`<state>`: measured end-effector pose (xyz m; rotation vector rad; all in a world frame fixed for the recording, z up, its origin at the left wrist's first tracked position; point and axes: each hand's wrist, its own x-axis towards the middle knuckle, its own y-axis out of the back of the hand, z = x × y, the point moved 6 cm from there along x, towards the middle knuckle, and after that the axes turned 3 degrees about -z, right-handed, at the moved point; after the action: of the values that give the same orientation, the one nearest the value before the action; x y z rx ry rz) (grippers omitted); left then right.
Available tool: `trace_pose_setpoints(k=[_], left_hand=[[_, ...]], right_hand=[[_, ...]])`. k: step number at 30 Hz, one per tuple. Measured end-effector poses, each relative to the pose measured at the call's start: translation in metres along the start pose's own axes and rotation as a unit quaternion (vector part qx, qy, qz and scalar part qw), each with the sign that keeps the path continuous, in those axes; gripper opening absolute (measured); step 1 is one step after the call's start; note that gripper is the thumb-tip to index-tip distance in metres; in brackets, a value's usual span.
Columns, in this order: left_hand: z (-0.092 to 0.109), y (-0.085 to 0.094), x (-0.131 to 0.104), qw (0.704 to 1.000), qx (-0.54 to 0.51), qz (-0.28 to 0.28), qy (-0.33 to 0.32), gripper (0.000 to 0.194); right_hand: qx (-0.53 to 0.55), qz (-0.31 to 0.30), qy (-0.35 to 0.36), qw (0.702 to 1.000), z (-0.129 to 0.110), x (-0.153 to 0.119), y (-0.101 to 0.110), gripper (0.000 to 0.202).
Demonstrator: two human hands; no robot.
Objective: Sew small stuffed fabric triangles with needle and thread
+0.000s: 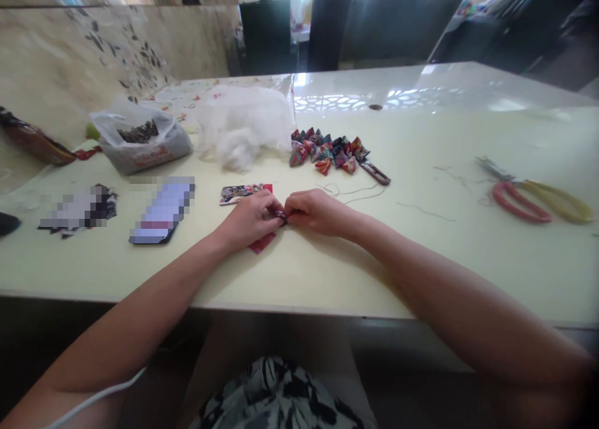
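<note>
My left hand [250, 218] and my right hand [314, 211] meet near the middle of the table. Between their pinched fingertips is a small dark patterned piece of fabric [281, 215], mostly hidden by the fingers. A red piece of cloth [262, 243] sticks out below my left hand. Just behind that hand lies a flat floral fabric strip [234, 194] with a red end. Several small stuffed fabric pieces [327, 149] are grouped farther back. A thin thread [362, 194] curls on the table to the right of my right hand.
Scissors [521, 201] with red and yellow handles lie at the right, small snips [377, 173] beside the stuffed pieces. White stuffing [238, 145], a plastic bag [145, 151], a phone [163, 211] and a fabric stack [79, 211] occupy the left. Dark chairs [397, 27] stand beyond the table [444, 260].
</note>
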<state>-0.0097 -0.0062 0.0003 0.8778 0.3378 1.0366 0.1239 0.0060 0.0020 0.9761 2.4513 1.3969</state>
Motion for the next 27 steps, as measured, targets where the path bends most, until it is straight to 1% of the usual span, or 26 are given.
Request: trace_pose_setpoints(k=[4, 12, 16, 19, 23, 25, 27], left_hand=[[0.001, 0.001, -0.001, 1.0, -0.004, 0.008, -0.006, 0.009], [0.002, 0.002, -0.002, 0.998, -0.035, 0.038, -0.038, 0.009], [0.004, 0.004, -0.003, 0.995, -0.066, 0.056, -0.043, 0.01], [0.003, 0.005, -0.005, 0.99, -0.118, 0.074, -0.033, 0.011], [-0.001, -0.001, -0.008, 0.968, -0.247, 0.054, 0.006, 0.014], [-0.001, -0.002, -0.008, 0.956, -0.289, 0.059, -0.002, 0.016], [0.001, 0.002, -0.008, 0.948, -0.306, 0.085, -0.034, 0.016]], right_hand=[[0.003, -0.004, -0.005, 1.0, -0.002, 0.0, 0.0, 0.009], [0.015, 0.009, -0.009, 1.0, -0.003, 0.0, 0.002, 0.009], [0.035, 0.019, -0.01, 0.999, -0.001, 0.0, 0.003, 0.008], [0.057, 0.055, -0.003, 0.997, -0.001, -0.001, 0.007, 0.006], [0.084, 0.112, 0.019, 0.99, -0.007, -0.004, 0.013, 0.006], [0.107, 0.136, 0.02, 0.985, -0.01, -0.005, 0.016, 0.005], [0.143, 0.164, 0.009, 0.976, -0.01, -0.007, 0.019, 0.003]])
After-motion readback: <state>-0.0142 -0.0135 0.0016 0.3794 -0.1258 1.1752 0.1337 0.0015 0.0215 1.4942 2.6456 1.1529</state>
